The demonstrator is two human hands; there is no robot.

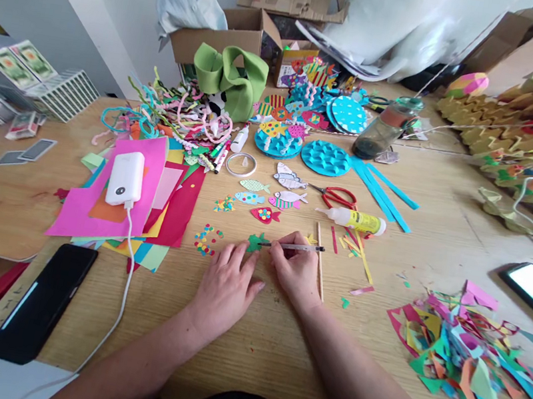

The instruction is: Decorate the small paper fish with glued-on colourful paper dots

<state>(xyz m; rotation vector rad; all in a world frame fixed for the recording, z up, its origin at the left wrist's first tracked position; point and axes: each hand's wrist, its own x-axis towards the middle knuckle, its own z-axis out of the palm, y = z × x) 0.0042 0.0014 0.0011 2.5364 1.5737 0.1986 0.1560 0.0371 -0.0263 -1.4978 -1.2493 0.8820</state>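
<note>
My right hand (299, 272) is closed round a thin pen (300, 247), whose tip meets a small green paper cutout (255, 243). With its fingers spread flat on the table, my left hand (226, 281) touches the near edge of that cutout. Round paper dots (207, 240) lie left of my left hand. Beyond the hands are several paper fish, among them a red one with dots (265, 215) and a blue spotted one (249, 198). A thin wooden stick (320, 262) lies just beside my right hand.
A glue bottle (357, 220) and red-handled scissors (338, 196) lie ahead. Coloured paper sheets (178, 212), a power bank (126, 177) and a phone (42, 302) are at left. Paper scraps (466, 346) heap at right. Farther back stand blue discs (326, 158) and a glass jar (388, 128).
</note>
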